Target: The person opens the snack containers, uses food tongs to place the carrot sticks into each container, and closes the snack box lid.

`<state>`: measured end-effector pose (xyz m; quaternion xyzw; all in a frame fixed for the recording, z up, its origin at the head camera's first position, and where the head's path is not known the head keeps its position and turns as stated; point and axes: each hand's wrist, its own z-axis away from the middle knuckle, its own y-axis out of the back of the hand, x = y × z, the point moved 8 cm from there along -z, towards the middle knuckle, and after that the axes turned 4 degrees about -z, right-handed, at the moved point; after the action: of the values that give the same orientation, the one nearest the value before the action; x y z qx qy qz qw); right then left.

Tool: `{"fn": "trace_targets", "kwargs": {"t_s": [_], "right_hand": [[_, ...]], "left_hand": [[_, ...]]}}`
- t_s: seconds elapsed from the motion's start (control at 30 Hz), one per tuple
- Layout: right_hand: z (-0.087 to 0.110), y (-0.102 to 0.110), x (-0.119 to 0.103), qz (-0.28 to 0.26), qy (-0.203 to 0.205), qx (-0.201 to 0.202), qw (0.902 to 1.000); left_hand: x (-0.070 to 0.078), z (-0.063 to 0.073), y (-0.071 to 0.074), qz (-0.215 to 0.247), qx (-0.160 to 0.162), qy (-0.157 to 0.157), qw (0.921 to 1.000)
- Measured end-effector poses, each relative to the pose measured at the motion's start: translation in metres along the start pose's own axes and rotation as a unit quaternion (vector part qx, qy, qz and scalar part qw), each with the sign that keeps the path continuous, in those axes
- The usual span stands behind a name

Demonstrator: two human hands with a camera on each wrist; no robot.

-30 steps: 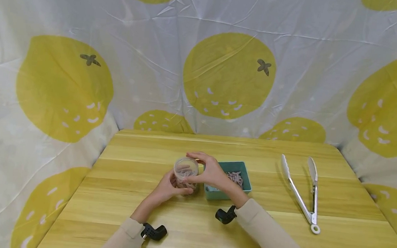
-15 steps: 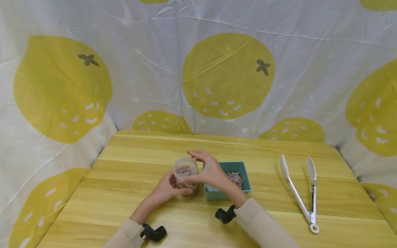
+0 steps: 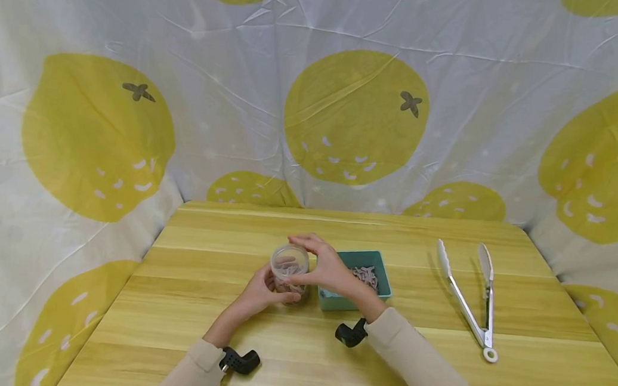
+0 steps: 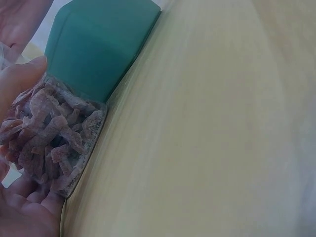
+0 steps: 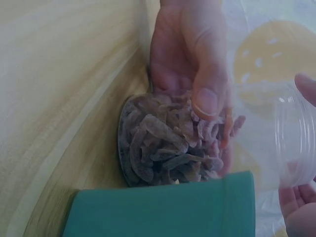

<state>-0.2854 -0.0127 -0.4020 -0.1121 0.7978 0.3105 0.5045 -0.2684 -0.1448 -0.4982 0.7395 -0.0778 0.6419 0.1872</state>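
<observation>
A clear round plastic jar (image 3: 289, 266) stands upright on the table, its lower part filled with brownish-purple dusted dried strips (image 5: 163, 143). My left hand (image 3: 255, 297) grips the jar low down, thumb on the near side and fingers round the far left. Above it my right hand (image 3: 331, 271) holds the ribbed top rim (image 5: 296, 138) between thumb and fingers. Whether a clear lid sits on that rim I cannot tell. Just right of the jar is a teal rectangular box (image 3: 336, 304) with more strips (image 3: 366, 276) inside, partly hidden by the right hand and wrist.
Spread metal tongs (image 3: 485, 331) with whitish tips lie on the right of the wooden table (image 3: 204, 227). A lemon-patterned cloth (image 3: 228, 109) hangs behind the table and along both sides. Black wrist devices (image 3: 240, 361) are worn on both forearms.
The right fingers lifted slightly off the far side of the jar's top half a second ago and are back against it now. The left hand and jar have stayed in place.
</observation>
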Motion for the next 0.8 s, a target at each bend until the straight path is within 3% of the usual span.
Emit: {"fn": "trace_targets", "kwargs": {"t_s": [0.23, 0.4, 0.53, 0.8], "right_hand": [[0.0004, -0.0014, -0.0008, 0.051, -0.014, 0.064, 0.9966], [0.0004, -0.0012, 0.0001, 0.061, -0.023, 0.075, 0.995], [-0.0003, 0.0007, 0.0019, 0.042, -0.021, 0.057, 0.9972], [-0.0015, 0.0024, 0.0038, 0.005, -0.011, -0.023, 0.9997]], "left_hand": [[-0.0012, 0.0002, -0.0006, 0.005, -0.005, 0.0, 1.0], [-0.002, 0.0001, -0.0001, 0.008, -0.005, -0.002, 1.0], [-0.0001, -0.0009, -0.0002, 0.008, -0.008, -0.009, 0.9999], [0.0003, -0.001, 0.0004, -0.001, 0.004, 0.0, 1.0]]}}
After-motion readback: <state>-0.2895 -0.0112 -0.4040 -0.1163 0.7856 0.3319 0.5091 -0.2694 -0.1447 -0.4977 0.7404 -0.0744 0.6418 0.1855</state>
